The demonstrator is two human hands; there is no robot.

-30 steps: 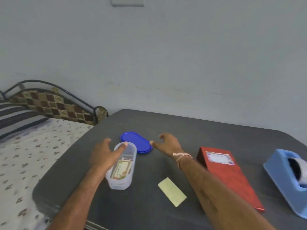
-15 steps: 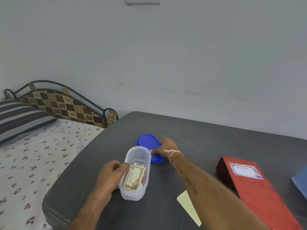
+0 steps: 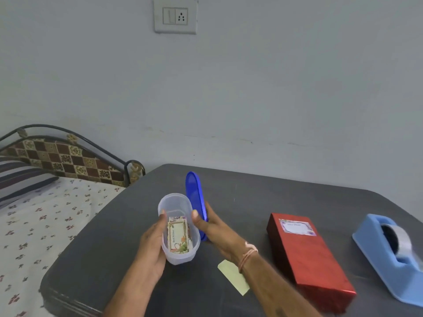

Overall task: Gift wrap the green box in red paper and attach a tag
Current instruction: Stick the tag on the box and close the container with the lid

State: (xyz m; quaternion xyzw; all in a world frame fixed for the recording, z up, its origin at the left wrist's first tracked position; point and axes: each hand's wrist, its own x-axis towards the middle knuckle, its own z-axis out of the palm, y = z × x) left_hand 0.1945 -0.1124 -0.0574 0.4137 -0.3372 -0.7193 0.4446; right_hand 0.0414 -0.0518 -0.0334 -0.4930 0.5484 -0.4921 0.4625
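Observation:
The box wrapped in red paper [image 3: 311, 259] lies on the dark table [image 3: 251, 191] at the right, with a white tag [image 3: 297, 227] stuck on its far end. My left hand [image 3: 153, 243] grips a clear oval container [image 3: 178, 227] that holds several gift tags [image 3: 179, 236]. My right hand [image 3: 212, 227] holds the blue lid [image 3: 194, 193] on edge, tilted upright just right of the container.
A blue tape dispenser [image 3: 393, 255] stands at the table's right edge. A pale yellow slip of paper [image 3: 233, 280] lies under my right forearm. A bed [image 3: 34, 216] with a flowered sheet adjoins the table on the left.
My right hand has picked the blue lid up off the table and turned it on edge beside the container. My left hand has kept its hold on the container.

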